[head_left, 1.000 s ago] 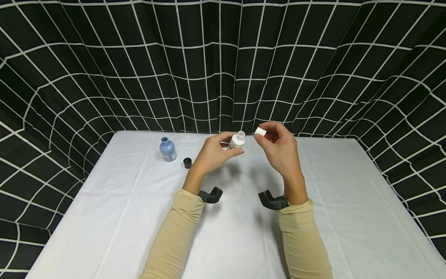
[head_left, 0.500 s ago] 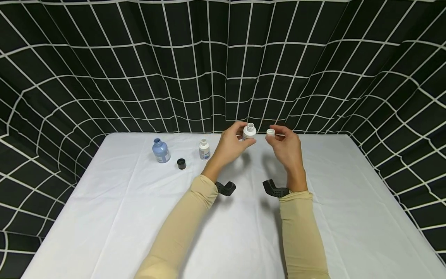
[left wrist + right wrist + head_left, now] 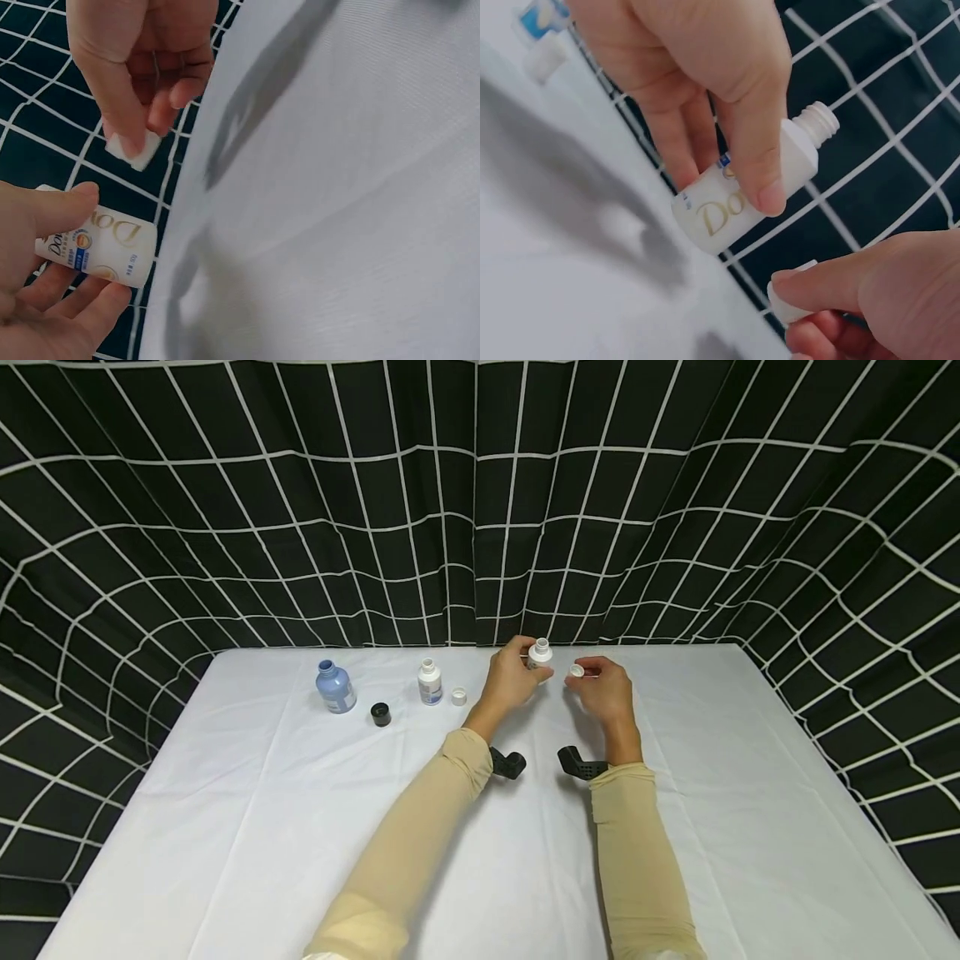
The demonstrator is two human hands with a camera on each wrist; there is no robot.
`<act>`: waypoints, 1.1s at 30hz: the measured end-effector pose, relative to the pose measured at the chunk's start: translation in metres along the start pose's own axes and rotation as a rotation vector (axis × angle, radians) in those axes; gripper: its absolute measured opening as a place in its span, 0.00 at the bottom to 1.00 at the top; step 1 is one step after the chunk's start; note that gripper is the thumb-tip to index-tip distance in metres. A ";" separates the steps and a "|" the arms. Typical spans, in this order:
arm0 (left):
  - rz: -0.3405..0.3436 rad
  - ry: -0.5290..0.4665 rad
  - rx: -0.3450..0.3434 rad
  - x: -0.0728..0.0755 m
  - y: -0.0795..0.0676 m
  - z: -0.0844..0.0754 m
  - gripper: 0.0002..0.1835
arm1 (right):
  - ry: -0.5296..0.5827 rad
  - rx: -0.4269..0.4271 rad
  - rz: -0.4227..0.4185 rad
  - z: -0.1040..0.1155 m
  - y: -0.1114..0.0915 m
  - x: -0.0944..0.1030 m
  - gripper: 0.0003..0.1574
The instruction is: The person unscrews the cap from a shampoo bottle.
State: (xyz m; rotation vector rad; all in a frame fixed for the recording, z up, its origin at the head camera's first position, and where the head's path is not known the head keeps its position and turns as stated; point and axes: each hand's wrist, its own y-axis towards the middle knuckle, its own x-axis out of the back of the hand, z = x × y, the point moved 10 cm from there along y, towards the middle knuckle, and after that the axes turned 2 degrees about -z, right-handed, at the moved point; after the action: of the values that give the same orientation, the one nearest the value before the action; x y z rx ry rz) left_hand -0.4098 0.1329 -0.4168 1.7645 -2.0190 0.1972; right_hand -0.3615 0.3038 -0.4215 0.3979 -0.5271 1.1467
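My left hand (image 3: 513, 677) grips a small white bottle (image 3: 540, 653) with "Dove" lettering, held upright over the far middle of the table. Its threaded neck (image 3: 821, 121) is bare, as the right wrist view shows. To its right, my right hand (image 3: 606, 689) pinches a white screw cap (image 3: 576, 671) between thumb and fingers, hollow side up. A short gap separates cap and bottle. In the left wrist view the thumb and fingers wrap the bottle's label (image 3: 112, 244), and the cap (image 3: 135, 155) is partly covered by the right fingertips.
Left of my hands on the white-covered table (image 3: 300, 860) stand an uncapped blue bottle (image 3: 336, 689), a black cap (image 3: 381, 714), another uncapped white bottle (image 3: 430, 683) and a second white cap (image 3: 459, 697). A black curtain with a white grid (image 3: 480, 510) hangs behind the table's far edge.
My left hand has shifted right with its bottle, uncovering the other white bottle and cap. My right hand has turned its cap hollow side up and come lower. The head view has swung slightly right.
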 end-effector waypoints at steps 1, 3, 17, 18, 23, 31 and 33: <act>0.005 0.005 0.007 -0.001 0.000 0.002 0.30 | -0.019 0.001 0.007 -0.001 0.000 -0.002 0.25; 0.014 0.013 0.018 -0.003 0.000 0.005 0.30 | -0.060 0.006 0.017 -0.003 0.001 -0.006 0.25; 0.042 0.061 0.072 -0.010 -0.003 0.021 0.31 | -0.208 0.044 0.126 -0.010 -0.003 -0.033 0.23; 0.042 0.059 0.076 -0.009 -0.003 0.021 0.31 | -0.217 0.047 0.133 -0.010 -0.004 -0.035 0.23; 0.043 0.061 0.090 -0.009 -0.004 0.023 0.31 | -0.232 0.053 0.136 -0.009 -0.004 -0.038 0.22; 0.042 0.068 0.087 -0.010 -0.005 0.023 0.33 | -0.208 0.040 0.201 -0.016 -0.005 -0.040 0.28; 0.037 0.093 0.080 -0.006 -0.007 0.021 0.34 | -0.213 0.040 0.221 -0.016 -0.004 -0.039 0.30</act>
State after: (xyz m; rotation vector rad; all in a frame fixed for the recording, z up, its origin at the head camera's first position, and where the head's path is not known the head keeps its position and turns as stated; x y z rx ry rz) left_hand -0.4078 0.1291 -0.4389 1.7335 -2.0035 0.3695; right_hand -0.3668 0.2817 -0.4574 0.5094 -0.7495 1.3371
